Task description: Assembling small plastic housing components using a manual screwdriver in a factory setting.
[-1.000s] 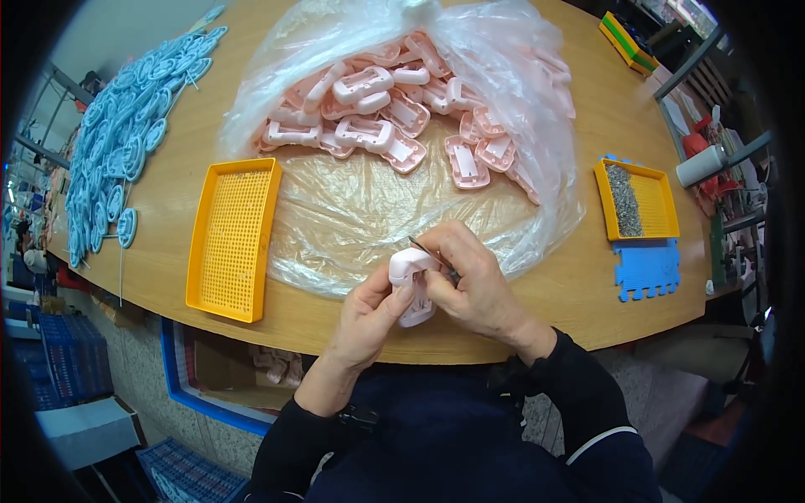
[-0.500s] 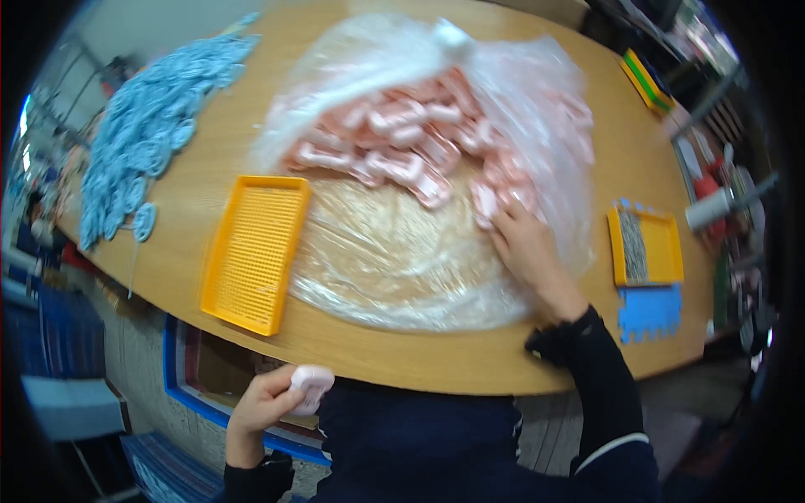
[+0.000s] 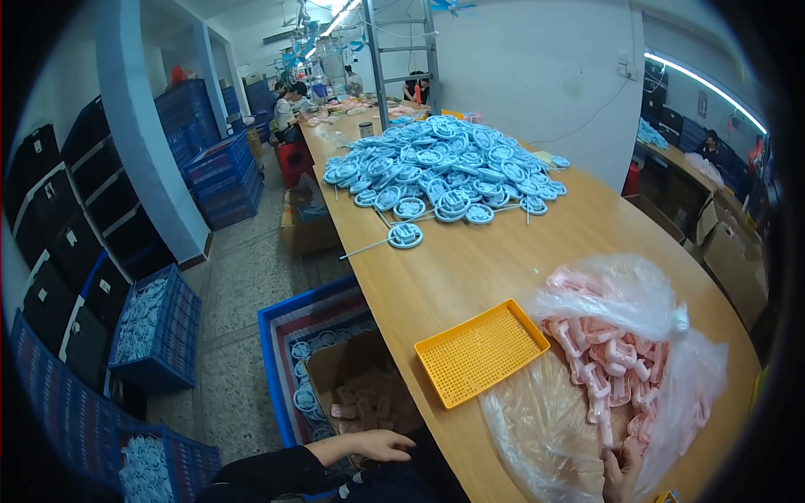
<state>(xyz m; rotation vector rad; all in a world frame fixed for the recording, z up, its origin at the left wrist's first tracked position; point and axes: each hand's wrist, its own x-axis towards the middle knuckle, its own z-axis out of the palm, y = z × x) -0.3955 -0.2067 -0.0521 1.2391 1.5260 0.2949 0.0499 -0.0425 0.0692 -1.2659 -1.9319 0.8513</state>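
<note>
Left hand [image 3: 379, 445] has uncurled near the carton [image 3: 322, 367], palm hidden; right hand [image 3: 621, 471] touches pink parts [image 3: 599, 401], grip unclear.

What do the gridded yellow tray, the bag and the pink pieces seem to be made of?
Yellow tray: probably moulded plastic, smooth, with an even colour and a regular grid pattern.
Bag: thin plastic film, shiny and see-through, with creases.
Pink pieces: likely rigid plastic, smooth, uniformly coloured; exact type unclear.

The 1 fisheye view looks down from the person's head, close over the left hand [image 3: 381, 445] and right hand [image 3: 620, 473], both along its lower edge. Beyond them it faces out across the table [image 3: 444, 272] to a wall [image 3: 537, 84] well apart from both hands.
</note>
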